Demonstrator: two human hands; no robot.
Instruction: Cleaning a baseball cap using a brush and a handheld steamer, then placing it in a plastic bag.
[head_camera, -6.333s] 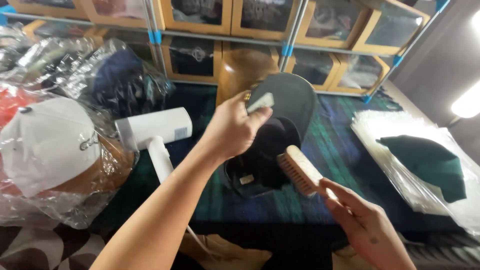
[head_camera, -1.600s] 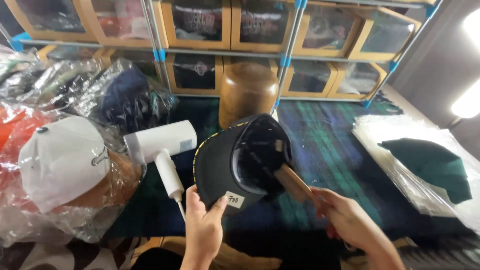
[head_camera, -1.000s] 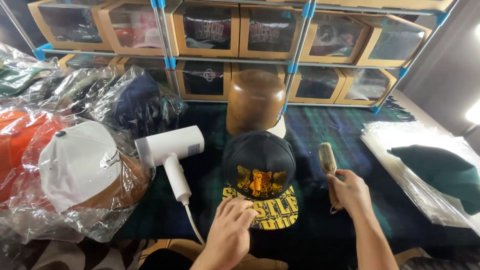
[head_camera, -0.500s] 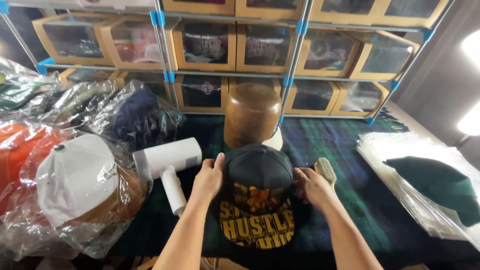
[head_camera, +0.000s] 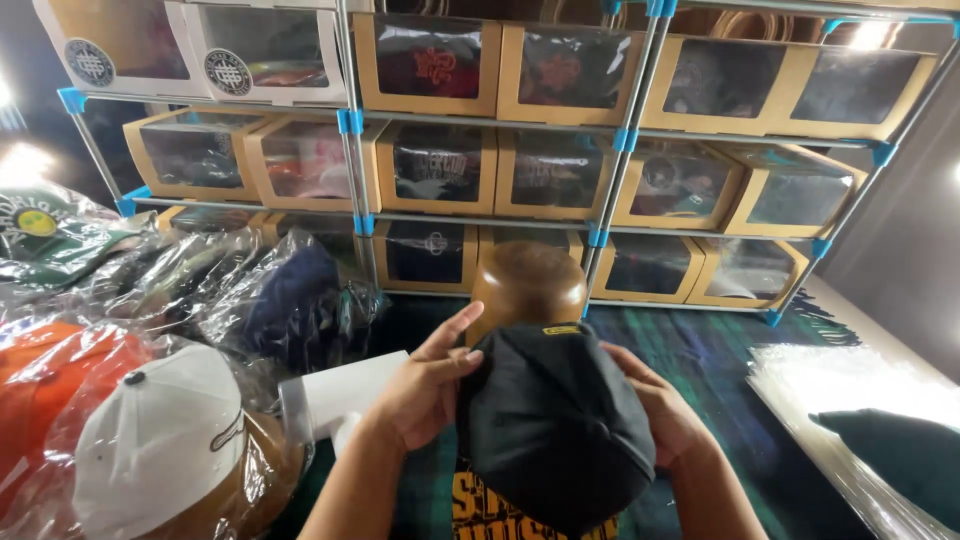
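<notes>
Cap: while I hold it up in front of me, the black cap (head_camera: 555, 425) sits between my two hands, its crown toward me and its yellow-printed brim at the bottom edge of the view.
Left hand: my left hand (head_camera: 425, 385) presses against the cap's left side, thumb on the crown, forefinger stretched upward and free.
Right hand: my right hand (head_camera: 665, 415) cups the cap's right side, mostly hidden behind the fabric; clamped on it as far as I can see.
Wooden form: a rounded brown wooden block (head_camera: 527, 287) stands just behind the cap.
Dryer: a white hair dryer (head_camera: 340, 395) lies left of my left wrist.
Left pile: a white cap (head_camera: 160, 440) and others lie in clear plastic bags.
Back: shelves (head_camera: 610, 150) of windowed cardboard boxes.
Surface: a dark green plaid cloth (head_camera: 725, 370).
</notes>
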